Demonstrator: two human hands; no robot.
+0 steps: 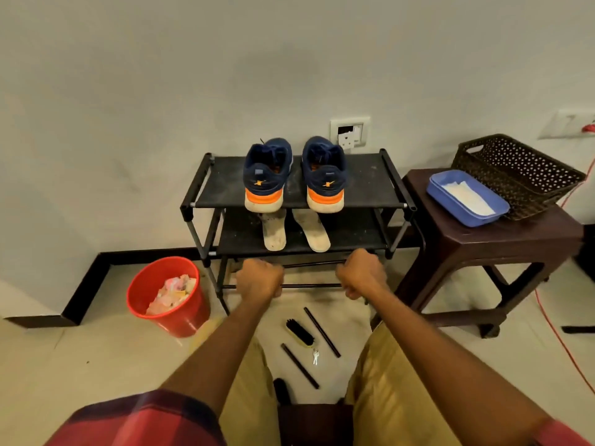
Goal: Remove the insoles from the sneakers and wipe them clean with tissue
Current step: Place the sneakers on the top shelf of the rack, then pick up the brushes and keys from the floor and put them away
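Insoles, two worn off-white foam pieces (314, 235), lie on the middle shelf of the black metal rack (363, 181) beneath the navy-and-orange sneakers (265, 175), apparently already pulled out. Left hand (259, 278) and right hand (360, 273) hover apart as empty fists; white tissues (463, 196) wait in the blue plastic tray (449, 209).

Home entryway corner: shoe rack (354, 175), waste bucket (180, 317), plastic stool (502, 239).

The rack (195, 185) is metal tube with matt black cloth shelves (225, 181). The sneakers (265, 169) are navy fabric, the bin (183, 320) glossy red plastic, the tray (463, 217) smooth blue plastic, and the tissue (463, 196) white paper.
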